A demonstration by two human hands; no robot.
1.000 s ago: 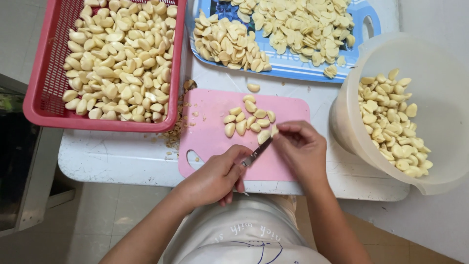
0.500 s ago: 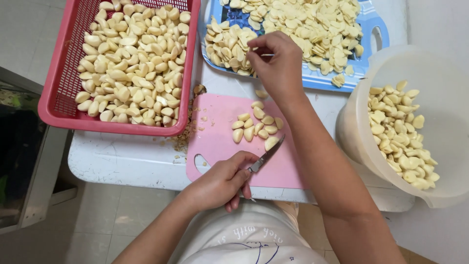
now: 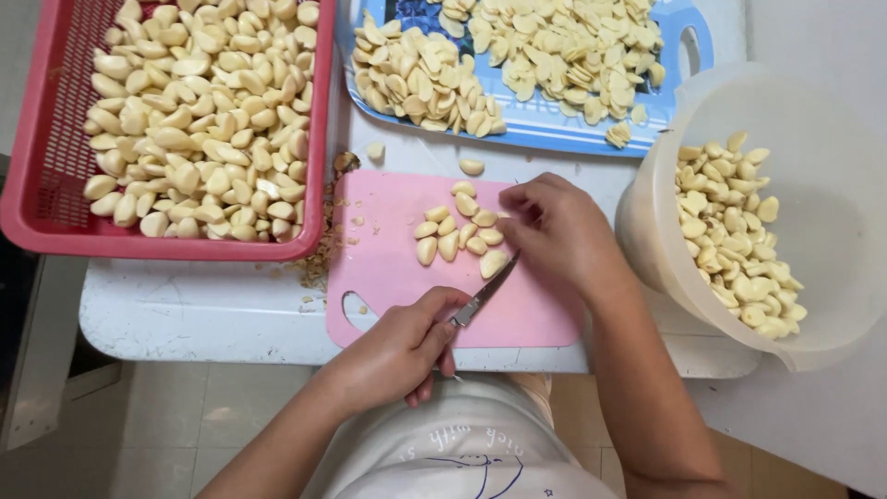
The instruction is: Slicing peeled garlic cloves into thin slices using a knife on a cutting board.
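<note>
Now, L fingers: curled tight round the handle of a small knife [image 3: 484, 294]; handle hidden in fist, blade pts up-right over the board.
L hand [image 3: 402, 346]: at near edge of pink cutting board [image 3: 388, 268], wrist off the table edge.
R fingers: bent, tips pressed together at the clove pile; can't tell if a clove is pinched.
R hand [image 3: 559, 231]: on board's right half, touching the pile's right side.
Garlic cloves [image 3: 457, 233]: small peeled heap, board centre, just above knife tip.
Red basket [image 3: 37, 185]: far-left corner of table, full of whole cloves.
Blue tray [image 3: 545, 129]: far edge, sliced garlic heaped.
White bowl [image 3: 813, 139]: right edge, cloves inside.
Scraps [image 3: 319, 259]: betw. basket and board.
</note>
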